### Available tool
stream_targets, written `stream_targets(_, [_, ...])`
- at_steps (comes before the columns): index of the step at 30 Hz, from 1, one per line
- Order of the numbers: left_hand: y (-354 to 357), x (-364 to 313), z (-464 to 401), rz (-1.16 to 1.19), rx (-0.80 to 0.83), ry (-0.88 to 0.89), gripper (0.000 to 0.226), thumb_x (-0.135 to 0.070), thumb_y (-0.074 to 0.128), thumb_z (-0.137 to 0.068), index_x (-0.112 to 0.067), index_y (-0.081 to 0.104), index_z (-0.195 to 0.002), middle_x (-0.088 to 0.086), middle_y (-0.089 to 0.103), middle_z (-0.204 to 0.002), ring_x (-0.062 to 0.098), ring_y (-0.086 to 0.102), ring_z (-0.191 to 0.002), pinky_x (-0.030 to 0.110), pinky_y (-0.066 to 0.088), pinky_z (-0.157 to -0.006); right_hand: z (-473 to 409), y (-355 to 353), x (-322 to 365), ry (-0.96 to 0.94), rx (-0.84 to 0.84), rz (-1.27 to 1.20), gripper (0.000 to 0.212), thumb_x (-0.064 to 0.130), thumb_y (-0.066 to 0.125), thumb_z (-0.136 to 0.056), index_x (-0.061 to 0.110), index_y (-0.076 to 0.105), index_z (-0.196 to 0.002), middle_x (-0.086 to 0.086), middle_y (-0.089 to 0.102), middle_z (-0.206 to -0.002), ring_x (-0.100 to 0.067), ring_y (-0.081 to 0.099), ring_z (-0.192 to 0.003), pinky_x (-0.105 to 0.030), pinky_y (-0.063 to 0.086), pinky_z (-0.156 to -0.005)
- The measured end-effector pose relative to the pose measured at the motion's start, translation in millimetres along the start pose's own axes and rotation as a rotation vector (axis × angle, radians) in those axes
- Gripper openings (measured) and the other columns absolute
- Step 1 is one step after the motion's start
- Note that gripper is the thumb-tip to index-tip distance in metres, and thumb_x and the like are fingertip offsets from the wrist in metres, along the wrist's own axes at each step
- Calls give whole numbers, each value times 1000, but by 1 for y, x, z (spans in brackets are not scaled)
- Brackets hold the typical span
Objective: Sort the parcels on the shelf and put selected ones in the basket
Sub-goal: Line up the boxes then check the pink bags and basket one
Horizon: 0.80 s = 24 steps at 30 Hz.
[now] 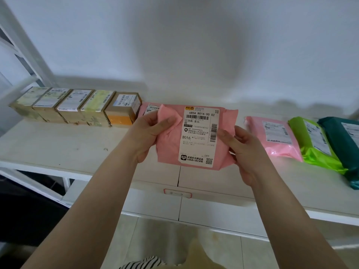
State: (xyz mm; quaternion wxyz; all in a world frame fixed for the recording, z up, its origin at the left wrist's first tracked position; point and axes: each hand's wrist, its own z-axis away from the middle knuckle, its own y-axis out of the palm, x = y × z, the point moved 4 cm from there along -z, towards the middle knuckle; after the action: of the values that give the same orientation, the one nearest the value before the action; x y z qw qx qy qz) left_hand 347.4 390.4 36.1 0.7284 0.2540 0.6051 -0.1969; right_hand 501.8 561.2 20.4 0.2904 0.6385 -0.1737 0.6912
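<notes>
The pink parcel [196, 137] is held up in the air in front of the shelf [64, 144], above its near edge, with its white label [200, 135] turned to the camera. Its long axis stands nearly upright, top edge far, bottom edge near. The left hand [148, 133] pinches the left edge of the parcel, thumb on the front over a folded flap, fingers behind. The right hand [240, 150] grips the right edge in the same way, thumb on the label side. So both hands are closed on this one parcel, and it sits directly between them, equally near to each.

No basket is visible, so I cannot tell to which side the parcel must go. I judge that the label is being read now, and that the choice to keep it or put it back is not yet made.

Behind the left hand another pink bag [148, 109] lies on the shelf. To its left a row of cardboard boxes [77, 105] stands side by side. On the right lie a second pink bag [274, 135], a green bag [312, 144] and a dark teal bag [343, 144], each partly overlapping the next.
</notes>
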Motion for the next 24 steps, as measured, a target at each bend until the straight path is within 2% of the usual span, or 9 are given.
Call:
stream_targets(3, [-1, -1, 6, 10, 0, 2, 40, -28, 72, -74, -11, 70, -110, 3, 76, -103, 13, 72, -86, 23, 57, -66, 8, 2, 1, -3, -6, -12, 18, 18, 70, -86, 13, 72, -104, -4, 78, -100, -12, 72, -81, -23, 55, -67])
stream_targets(6, [-2, -3, 14, 4, 24, 0, 37, -26, 73, -74, -13, 71, -108, 2, 76, -101, 12, 72, -84, 22, 57, -65, 19, 4, 2, -20, -11, -10, 17, 18, 70, -86, 14, 72, -102, -2, 78, -97, -10, 72, -78, -20, 54, -64])
stream_targets(10, [-6, -6, 26, -55, 93, -5, 34, -24, 72, -78, -11, 70, -110, 5, 74, -106, 16, 71, -93, 27, 57, -80, 41, 2, 3, -15, -34, 22, 20, 20, 71, -85, 12, 73, -103, -5, 77, -97, -13, 71, -80, -27, 54, -71])
stream_targets(13, [-9, -7, 35, -176, 145, 6, 28, -15, 69, -84, -14, 67, -112, 3, 73, -102, 14, 69, -87, 24, 56, -78, 62, -2, 4, -2, -47, 80, 21, 19, 74, -83, 10, 74, -102, -8, 77, -98, -18, 72, -83, -33, 54, -72])
stream_targets(16, [-3, 0, 50, -268, 310, -28, 29, -10, 69, -84, -16, 67, -112, 0, 75, -98, 11, 71, -86, 24, 57, -79, 91, -7, 2, 8, -96, 139, 17, 20, 75, -82, 14, 75, -97, -6, 78, -91, -17, 72, -75, -29, 53, -60])
stream_targets(20, [19, 38, 78, -370, 499, -124, 31, -8, 71, -83, -8, 69, -114, 12, 74, -104, 18, 69, -87, 30, 57, -80, 146, -23, -16, 49, -278, 141, 20, 23, 76, -81, 13, 73, -98, 0, 75, -75, -9, 66, -54, -17, 42, -42])
stream_targets(22, [37, 62, 92, -368, 554, -180, 29, -4, 70, -83, -6, 69, -112, 13, 74, -106, 21, 69, -89, 35, 55, -85, 177, -40, -31, 64, -428, 111, 34, 29, 80, -79, 15, 70, -108, 1, 75, -83, -6, 67, -58, -17, 43, -43])
stream_targets(24, [59, 86, 108, -333, 573, -239, 29, -2, 68, -84, -6, 68, -113, 13, 73, -108, 23, 68, -92, 36, 55, -86, 214, -61, -51, 77, -594, 79, 67, 46, 86, -65, 19, 63, -122, 0, 72, -103, -9, 71, -82, -24, 53, -65])
